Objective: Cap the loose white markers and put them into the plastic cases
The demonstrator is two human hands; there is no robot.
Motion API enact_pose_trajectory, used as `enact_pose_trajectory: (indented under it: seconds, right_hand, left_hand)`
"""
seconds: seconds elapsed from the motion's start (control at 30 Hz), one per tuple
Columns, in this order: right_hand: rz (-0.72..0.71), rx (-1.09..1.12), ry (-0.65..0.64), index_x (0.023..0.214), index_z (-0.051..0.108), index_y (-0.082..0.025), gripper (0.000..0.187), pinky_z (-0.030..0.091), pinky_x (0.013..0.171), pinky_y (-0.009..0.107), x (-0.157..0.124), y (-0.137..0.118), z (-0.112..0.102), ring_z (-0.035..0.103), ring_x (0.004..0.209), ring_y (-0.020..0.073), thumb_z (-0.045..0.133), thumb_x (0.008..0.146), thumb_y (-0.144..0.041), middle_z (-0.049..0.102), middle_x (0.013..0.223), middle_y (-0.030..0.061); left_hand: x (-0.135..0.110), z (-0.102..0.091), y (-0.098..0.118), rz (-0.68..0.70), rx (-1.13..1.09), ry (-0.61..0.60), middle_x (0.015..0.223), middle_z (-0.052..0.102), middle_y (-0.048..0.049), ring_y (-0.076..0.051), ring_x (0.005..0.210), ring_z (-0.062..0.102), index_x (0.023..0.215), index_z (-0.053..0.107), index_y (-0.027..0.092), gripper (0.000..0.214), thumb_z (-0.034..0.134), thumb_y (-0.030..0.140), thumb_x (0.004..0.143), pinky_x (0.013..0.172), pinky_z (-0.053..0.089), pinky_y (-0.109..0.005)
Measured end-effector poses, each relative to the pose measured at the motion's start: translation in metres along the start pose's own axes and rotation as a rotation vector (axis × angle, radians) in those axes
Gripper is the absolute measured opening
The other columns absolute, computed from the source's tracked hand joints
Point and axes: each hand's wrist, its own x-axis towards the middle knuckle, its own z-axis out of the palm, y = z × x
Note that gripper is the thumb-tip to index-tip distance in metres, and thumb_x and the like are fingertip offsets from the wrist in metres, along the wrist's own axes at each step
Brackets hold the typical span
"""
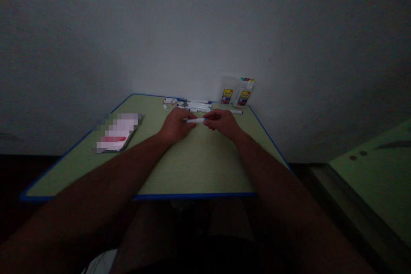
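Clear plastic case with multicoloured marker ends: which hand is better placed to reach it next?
Probably the right hand: nearer the case than the left hand, though both hold a white cylindrical marker.

Bare left forearm (109, 186) and bare right forearm (279, 180) reach forward, angled inward, wrists (164, 136) fairly straight. Left hand (175, 125) and right hand (224, 122) level, facing each other, near but apart. Both in a thumb-and-finger pinch, tips pointing inward; right's lower fingers (211, 127) curled. Rest of left's fingers partly hidden.

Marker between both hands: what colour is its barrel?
The marker has a white barrel, shown in head view.
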Motion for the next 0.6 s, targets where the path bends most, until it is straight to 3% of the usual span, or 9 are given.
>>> enact_pose_trajectory:
  seconds: [0.2,0.6]
  right_hand:
    - [-0.025,-0.055,0.071,0.078,0.071,-0.017,0.018,0.046,0.049,0.022,0.002,0.002,-0.003,0.056,0.05,0.0099,0.076,0.068,-0.031,0.065,0.057,-0.0016]
    - [0.051,0.096,0.307,0.08,0.07,-0.017,0.022,0.048,0.048,0.023,0.006,0.008,-0.026,0.055,0.048,0.0096,0.075,0.063,-0.03,0.063,0.058,-0.0034]
  left_hand:
    - [0.002,0.0,0.001,-0.005,0.084,-0.07,0.091,0.073,-0.0054,-0.024,0.092,0.062,0.092,0.077,0.02,0.015,0.072,0.024,0.079,0.088,0.047,-0.04]
    - [0.005,-0.003,-0.013,-0.152,0.14,-0.122,0.094,0.074,-0.0066,-0.025,0.091,0.064,0.096,0.076,0.021,0.021,0.066,0.03,0.08,0.085,0.049,-0.039]
